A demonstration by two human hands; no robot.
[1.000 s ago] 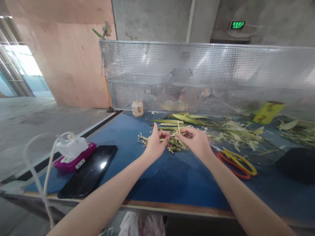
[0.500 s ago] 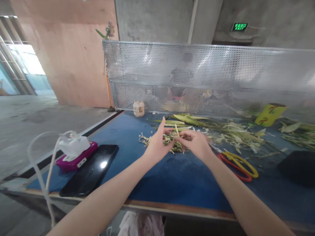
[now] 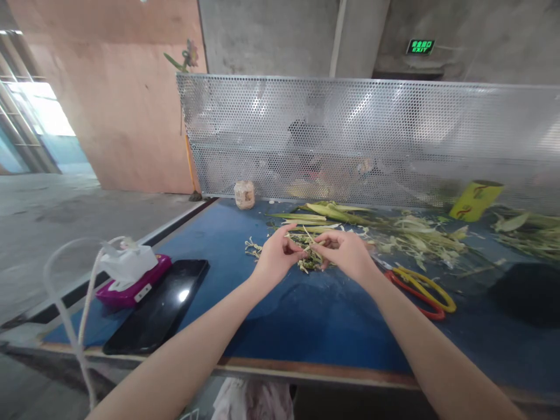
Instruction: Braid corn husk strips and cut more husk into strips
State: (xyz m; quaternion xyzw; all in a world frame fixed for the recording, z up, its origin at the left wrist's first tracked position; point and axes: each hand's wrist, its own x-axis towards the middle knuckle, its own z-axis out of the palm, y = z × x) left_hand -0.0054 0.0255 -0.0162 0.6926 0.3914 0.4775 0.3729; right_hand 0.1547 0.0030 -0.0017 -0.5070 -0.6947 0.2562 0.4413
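Observation:
My left hand (image 3: 276,255) is closed in a pinch, thumb against the bent fingers. A narrow pale green plant strip (image 3: 308,234) rises between the two hands. Facing it, my right hand (image 3: 347,255) pinches the same strip with thumb and forefinger. Just below the fingertips lies a tangled greenish plaited bunch (image 3: 310,263), partly hidden by the hands. One knotted end (image 3: 252,247) of pale plant fibre sticks out left of my left hand. Scissors (image 3: 422,291) with one red and one yellow handle lie beside my right forearm.
Long green leaves (image 3: 339,213) and shredded plant pieces (image 3: 420,239) lie behind the hands. A twine roll (image 3: 244,194), yellow cylinder (image 3: 476,200) and dark object (image 3: 527,294) are on the blue table (image 3: 315,332). A phone (image 3: 160,306) lies left, near a purple power block (image 3: 133,286). A perforated metal panel (image 3: 271,128) stands behind.
My left thumb and forefinger, spread apart before, have come together in a pinch at the strip. The strip between the hands has tilted. The whole view has shifted slightly.

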